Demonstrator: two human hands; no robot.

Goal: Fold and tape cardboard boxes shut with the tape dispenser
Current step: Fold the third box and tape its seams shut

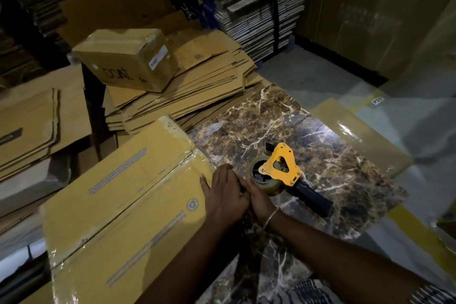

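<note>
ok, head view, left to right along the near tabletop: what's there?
big taped box → left hand → right hand → tape dispenser → flat cardboard sheet at the far right edge.

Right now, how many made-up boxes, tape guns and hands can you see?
Made-up boxes: 2, the big taped box and the small box on the flat stack
Tape dispensers: 1
Hands: 2, left hand, right hand
Total: 5

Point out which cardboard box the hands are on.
The large taped box at the marble table's left edge: the left hand rests on its corner. The smaller box sits apart on the flattened cardboard stack.
</note>
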